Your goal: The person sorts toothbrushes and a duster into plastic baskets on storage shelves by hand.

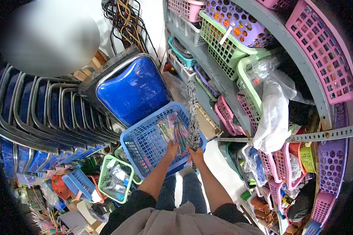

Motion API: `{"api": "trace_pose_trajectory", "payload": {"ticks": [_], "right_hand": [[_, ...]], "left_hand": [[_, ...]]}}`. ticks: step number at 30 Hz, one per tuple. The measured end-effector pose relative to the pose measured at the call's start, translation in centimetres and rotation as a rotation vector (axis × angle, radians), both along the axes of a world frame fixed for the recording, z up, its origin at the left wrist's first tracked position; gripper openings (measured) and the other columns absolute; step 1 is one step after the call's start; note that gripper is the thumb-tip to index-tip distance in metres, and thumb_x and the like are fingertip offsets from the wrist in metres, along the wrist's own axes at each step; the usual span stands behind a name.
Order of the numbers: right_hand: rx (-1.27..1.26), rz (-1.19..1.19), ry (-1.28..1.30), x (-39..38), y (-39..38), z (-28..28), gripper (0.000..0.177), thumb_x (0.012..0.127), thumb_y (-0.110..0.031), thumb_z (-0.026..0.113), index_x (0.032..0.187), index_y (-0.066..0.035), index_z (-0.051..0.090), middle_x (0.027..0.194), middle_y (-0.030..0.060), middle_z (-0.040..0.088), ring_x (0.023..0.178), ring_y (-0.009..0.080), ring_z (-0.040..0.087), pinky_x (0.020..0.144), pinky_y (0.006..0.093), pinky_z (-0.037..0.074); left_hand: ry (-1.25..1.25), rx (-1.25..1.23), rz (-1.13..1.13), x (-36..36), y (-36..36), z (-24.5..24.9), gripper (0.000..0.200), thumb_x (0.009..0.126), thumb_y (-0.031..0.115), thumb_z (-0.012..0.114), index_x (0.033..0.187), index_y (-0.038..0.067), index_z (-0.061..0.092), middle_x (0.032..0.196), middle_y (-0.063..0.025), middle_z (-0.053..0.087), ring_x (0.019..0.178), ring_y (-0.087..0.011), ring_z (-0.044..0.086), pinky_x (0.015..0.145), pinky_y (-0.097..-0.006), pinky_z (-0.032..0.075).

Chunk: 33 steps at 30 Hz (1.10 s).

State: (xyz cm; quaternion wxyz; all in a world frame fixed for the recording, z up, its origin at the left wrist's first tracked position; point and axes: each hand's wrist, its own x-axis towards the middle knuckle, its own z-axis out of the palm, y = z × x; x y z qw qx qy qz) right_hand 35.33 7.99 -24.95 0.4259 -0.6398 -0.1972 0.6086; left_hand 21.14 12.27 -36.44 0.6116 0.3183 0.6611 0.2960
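My left hand (171, 150) is closed on the lower end of a clear plastic packet (175, 130) full of thin, colourful sticks or pens. Beside it, my right hand (195, 154) grips a long, grey-and-black speckled bundle (193, 117) that looks like braided cord and points away from me. Both hands are over the near right side of a blue plastic basket (142, 135), whose lattice walls show around them. A few small coloured items lie along the basket's left inner side. Behind the basket, a blue padded chair seat (131, 90) leans in a metal frame.
Stacked blue chairs (47, 113) fill the left. Shelving (219, 74) on the right carries pink, green and purple baskets, with a white plastic bag (274, 109) hanging out. A green-rimmed basket (115, 179) stands at lower left. Cords (127, 23) hang on the back wall.
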Motion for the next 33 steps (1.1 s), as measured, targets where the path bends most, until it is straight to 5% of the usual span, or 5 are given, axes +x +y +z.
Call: {"api": "trace_pose_trajectory", "payload": {"ticks": [6, 8, 12, 19, 33], "right_hand": [[0.021, 0.046, -0.114, 0.1, -0.2, -1.6, 0.026, 0.082, -0.023, 0.065, 0.073, 0.001, 0.065, 0.054, 0.0098, 0.061, 0.037, 0.0198, 0.056, 0.034, 0.0301, 0.044], [0.052, 0.038, -0.114, -0.1, -0.1, -2.6, 0.029, 0.083, -0.025, 0.064, 0.068, 0.000, 0.064, 0.055, 0.0083, 0.061, 0.037, 0.0184, 0.055, 0.036, 0.0304, 0.045], [0.035, 0.021, -0.446, -1.6, -0.6, -2.1, 0.029, 0.081, -0.026, 0.065, 0.068, -0.001, 0.063, 0.054, 0.0077, 0.060, 0.041, 0.0167, 0.055, 0.039, 0.0320, 0.045], [0.415, -0.036, -0.409, -2.1, -6.4, 7.8, 0.040, 0.077, -0.038, 0.070, 0.078, 0.002, 0.062, 0.065, 0.0112, 0.062, 0.055, 0.0174, 0.058, 0.056, 0.0385, 0.048], [0.470, 0.351, -1.399, 5.4, -9.6, 25.2, 0.052, 0.073, -0.049, 0.067, 0.071, 0.002, 0.060, 0.063, 0.0241, 0.058, 0.062, 0.0401, 0.060, 0.056, 0.0467, 0.046]], "left_hand": [[-0.158, -0.194, -0.015, -6.3, -4.2, 8.1, 0.052, 0.082, 0.019, 0.058, 0.125, 0.000, 0.037, 0.113, -0.0207, 0.051, 0.094, -0.0316, 0.059, 0.071, -0.0361, 0.052], [0.175, 0.252, -0.447, -8.8, -5.8, 10.5, 0.059, 0.081, 0.020, 0.059, 0.129, 0.000, 0.032, 0.121, -0.0219, 0.046, 0.099, -0.0313, 0.056, 0.077, -0.0353, 0.050], [-0.042, 0.078, -0.020, -9.7, -6.3, 20.3, 0.065, 0.077, 0.017, 0.067, 0.128, 0.003, 0.030, 0.098, -0.0113, 0.054, 0.078, -0.0174, 0.056, 0.059, -0.0299, 0.048], [-0.225, 0.243, -0.149, -13.5, -5.2, 28.8, 0.077, 0.076, 0.014, 0.069, 0.136, 0.002, 0.024, 0.100, -0.0079, 0.058, 0.077, -0.0133, 0.057, 0.062, -0.0277, 0.047], [-0.479, 0.349, -0.367, -12.7, -5.2, 37.1, 0.038, 0.084, 0.016, 0.060, 0.120, 0.009, 0.051, 0.078, 0.0049, 0.050, 0.064, -0.0047, 0.043, 0.054, -0.0209, 0.033]]}}
